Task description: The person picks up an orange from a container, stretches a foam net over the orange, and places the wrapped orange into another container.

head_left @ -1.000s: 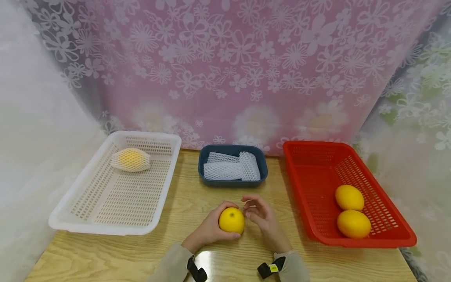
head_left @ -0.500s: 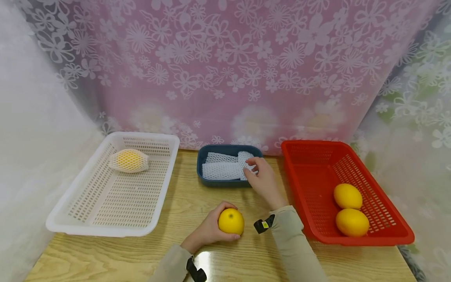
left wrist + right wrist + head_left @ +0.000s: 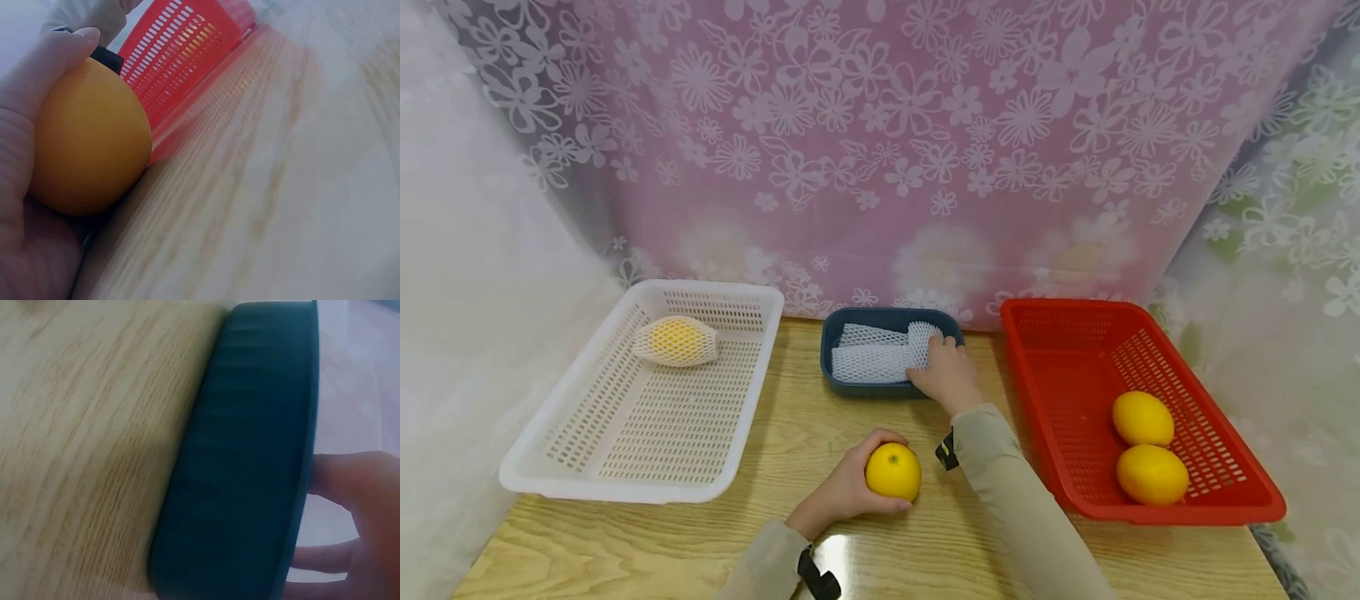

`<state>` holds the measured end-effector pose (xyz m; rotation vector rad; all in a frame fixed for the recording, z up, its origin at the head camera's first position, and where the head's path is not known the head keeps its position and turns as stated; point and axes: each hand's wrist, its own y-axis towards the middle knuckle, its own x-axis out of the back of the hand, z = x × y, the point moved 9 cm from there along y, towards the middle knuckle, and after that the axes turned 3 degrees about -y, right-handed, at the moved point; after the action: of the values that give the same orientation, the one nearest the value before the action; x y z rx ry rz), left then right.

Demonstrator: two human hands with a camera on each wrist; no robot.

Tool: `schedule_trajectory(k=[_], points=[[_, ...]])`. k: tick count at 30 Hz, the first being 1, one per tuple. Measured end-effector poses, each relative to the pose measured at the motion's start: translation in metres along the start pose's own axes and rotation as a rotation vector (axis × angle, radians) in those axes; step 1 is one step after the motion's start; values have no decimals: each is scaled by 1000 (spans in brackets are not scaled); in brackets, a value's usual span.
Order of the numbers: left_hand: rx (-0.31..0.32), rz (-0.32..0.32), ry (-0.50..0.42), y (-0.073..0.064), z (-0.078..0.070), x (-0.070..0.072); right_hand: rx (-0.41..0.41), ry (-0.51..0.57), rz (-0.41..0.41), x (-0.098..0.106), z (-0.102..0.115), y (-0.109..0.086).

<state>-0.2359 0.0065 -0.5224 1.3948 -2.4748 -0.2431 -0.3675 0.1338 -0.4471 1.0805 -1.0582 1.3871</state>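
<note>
My left hand (image 3: 848, 485) holds a round yellow fruit (image 3: 892, 472) low over the wooden table, its thumb and fingers curled around the sides. The left wrist view shows the thumb lying along the skin of this fruit (image 3: 94, 140). My right hand (image 3: 946, 373) reaches into a dark blue tray (image 3: 880, 390), thumb and fingers about a white foam net sleeve (image 3: 922, 335). In the right wrist view the fingertips dip behind the tray wall (image 3: 240, 450), so I cannot tell whether they pinch the net. More foam nets (image 3: 871, 364) lie in the tray's left part.
At the left, a white basket (image 3: 741, 417) holds one yellow fruit in a foam net (image 3: 676, 341). A red basket (image 3: 1037, 417) at the right contains two bare yellow fruits, one (image 3: 1142, 419) behind the other (image 3: 1152, 475). A pink flowered curtain (image 3: 880, 167) hangs behind the table.
My right hand has left its place beside the fruit, moved forward to the blue tray and lowered to the foam net there. The left hand keeps its hold on the fruit.
</note>
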Motion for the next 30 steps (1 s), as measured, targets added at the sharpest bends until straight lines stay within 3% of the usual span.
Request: schedule_trajectory(k=[6,17,23,30], points=[[-18,0,-9,1,-3,-1,-44,-56,18,-5,2,5],[-13,-3,-27,1,-4,-1,-60,-43,-81,5,-5,12],[-6,2,-30,1,0,-2,-85,3,-148,20,-13,12],[10,3,-20,0,1,-1,-86,78,-228,55,-17,1]])
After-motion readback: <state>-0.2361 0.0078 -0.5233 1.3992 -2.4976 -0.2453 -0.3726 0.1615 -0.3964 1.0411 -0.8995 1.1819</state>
